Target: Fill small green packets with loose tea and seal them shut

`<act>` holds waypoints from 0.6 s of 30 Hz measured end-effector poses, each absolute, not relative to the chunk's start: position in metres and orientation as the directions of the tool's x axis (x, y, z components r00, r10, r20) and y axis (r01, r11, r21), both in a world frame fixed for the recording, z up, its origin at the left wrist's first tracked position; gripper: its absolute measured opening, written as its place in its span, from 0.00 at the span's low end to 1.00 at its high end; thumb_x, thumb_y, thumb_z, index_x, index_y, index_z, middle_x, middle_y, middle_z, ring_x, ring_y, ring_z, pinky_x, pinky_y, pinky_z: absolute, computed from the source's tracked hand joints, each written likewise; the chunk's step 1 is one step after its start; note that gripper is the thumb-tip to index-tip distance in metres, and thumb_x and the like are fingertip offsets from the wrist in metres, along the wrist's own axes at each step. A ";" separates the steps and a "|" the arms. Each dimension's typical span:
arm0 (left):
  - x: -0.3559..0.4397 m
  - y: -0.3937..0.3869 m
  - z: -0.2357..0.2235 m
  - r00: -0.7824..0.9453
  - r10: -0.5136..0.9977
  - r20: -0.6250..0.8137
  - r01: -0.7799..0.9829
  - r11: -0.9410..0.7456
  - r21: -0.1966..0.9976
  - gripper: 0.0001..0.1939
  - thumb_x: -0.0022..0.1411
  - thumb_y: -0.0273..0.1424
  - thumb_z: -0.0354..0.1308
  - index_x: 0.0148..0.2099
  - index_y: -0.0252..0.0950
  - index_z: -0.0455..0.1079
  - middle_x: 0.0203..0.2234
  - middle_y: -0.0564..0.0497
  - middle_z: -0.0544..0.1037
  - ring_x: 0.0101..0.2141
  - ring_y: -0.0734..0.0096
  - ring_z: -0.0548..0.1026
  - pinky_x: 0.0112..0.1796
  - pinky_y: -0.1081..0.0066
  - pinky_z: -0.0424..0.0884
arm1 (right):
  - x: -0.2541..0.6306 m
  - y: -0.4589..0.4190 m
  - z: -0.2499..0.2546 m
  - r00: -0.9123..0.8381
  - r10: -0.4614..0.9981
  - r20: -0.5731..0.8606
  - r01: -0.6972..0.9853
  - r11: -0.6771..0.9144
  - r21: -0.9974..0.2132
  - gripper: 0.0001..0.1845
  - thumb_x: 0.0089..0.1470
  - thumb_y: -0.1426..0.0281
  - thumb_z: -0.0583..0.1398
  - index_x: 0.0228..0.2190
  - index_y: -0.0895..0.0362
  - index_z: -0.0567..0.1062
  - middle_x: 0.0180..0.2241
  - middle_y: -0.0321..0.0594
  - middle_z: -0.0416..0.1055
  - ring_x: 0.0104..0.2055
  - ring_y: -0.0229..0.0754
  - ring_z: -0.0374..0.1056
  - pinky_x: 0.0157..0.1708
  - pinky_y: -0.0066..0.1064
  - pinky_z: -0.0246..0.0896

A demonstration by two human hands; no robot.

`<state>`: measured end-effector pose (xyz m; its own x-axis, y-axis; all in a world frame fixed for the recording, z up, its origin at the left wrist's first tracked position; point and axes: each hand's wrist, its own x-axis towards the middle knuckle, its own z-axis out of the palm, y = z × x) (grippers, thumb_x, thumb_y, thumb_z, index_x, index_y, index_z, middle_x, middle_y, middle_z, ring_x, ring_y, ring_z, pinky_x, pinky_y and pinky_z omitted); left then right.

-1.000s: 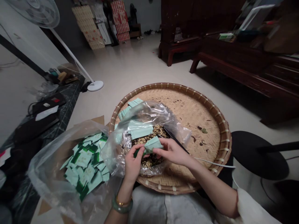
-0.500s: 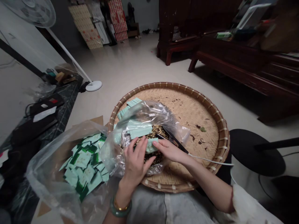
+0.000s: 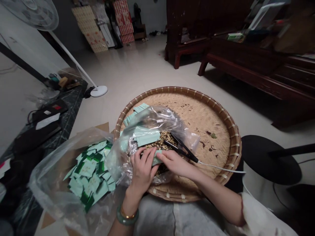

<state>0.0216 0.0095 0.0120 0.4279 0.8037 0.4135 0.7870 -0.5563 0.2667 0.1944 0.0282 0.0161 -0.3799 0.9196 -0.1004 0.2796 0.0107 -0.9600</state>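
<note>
Over an open clear plastic bag of loose dried brown-and-tan leaf bits, both my hands are closed on one small pale green packet. My left hand covers its left part, fingers bent over it. My right hand pinches its right end between thumb and fingers. Just beyond lies a row of pale green packets on the bag's contents. A black clamp-shaped tool with a white cord rests at the right of the bag. The packet's underside is hidden by my fingers.
The bag stands in a round woven bamboo tray with scattered leaf bits. More flat packets lean at its far left. At left, a plastic bag holds many green packets. A white fan and dark wooden furniture stand beyond.
My left fingers have come down and closed over the packet, which now shows less. My right hand has shifted slightly left and down with its end. The tool has stayed in place.
</note>
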 end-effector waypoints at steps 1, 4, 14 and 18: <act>0.023 0.009 0.013 0.434 0.802 0.411 0.781 -0.562 0.271 0.26 0.58 0.29 0.58 0.60 0.37 0.62 0.49 0.42 0.74 0.48 0.51 0.65 0.47 0.52 0.61 | 0.192 0.027 0.018 -0.388 0.917 -0.090 0.305 0.036 -0.952 0.24 0.59 0.56 0.49 0.20 0.59 0.67 0.21 0.34 0.64 0.25 0.36 0.58 0.29 0.28 0.56; 0.024 0.011 0.012 0.424 0.801 0.422 0.748 -0.573 0.335 0.24 0.58 0.28 0.58 0.57 0.37 0.64 0.47 0.43 0.76 0.45 0.54 0.66 0.45 0.53 0.63 | 0.193 0.026 0.028 -0.426 0.902 -0.065 0.273 0.060 -0.960 0.23 0.59 0.57 0.50 0.20 0.58 0.67 0.20 0.33 0.64 0.25 0.35 0.59 0.28 0.27 0.57; 0.013 0.014 0.009 0.141 0.913 0.383 0.654 -0.376 0.657 0.18 0.53 0.29 0.62 0.48 0.38 0.69 0.40 0.46 0.77 0.42 0.61 0.72 0.40 0.63 0.71 | 0.229 0.025 0.026 -0.361 0.931 -0.058 0.703 0.231 -0.673 0.22 0.52 0.73 0.60 0.49 0.59 0.69 0.45 0.50 0.71 0.46 0.49 0.68 0.46 0.42 0.62; 0.007 0.012 0.007 0.097 0.953 0.286 0.597 -0.286 0.750 0.19 0.52 0.30 0.63 0.48 0.37 0.70 0.41 0.46 0.75 0.42 0.62 0.73 0.38 0.67 0.72 | 0.214 0.025 0.016 -0.401 0.908 -0.123 0.770 0.262 -0.582 0.31 0.49 0.74 0.63 0.55 0.61 0.64 0.47 0.52 0.67 0.48 0.50 0.67 0.47 0.41 0.62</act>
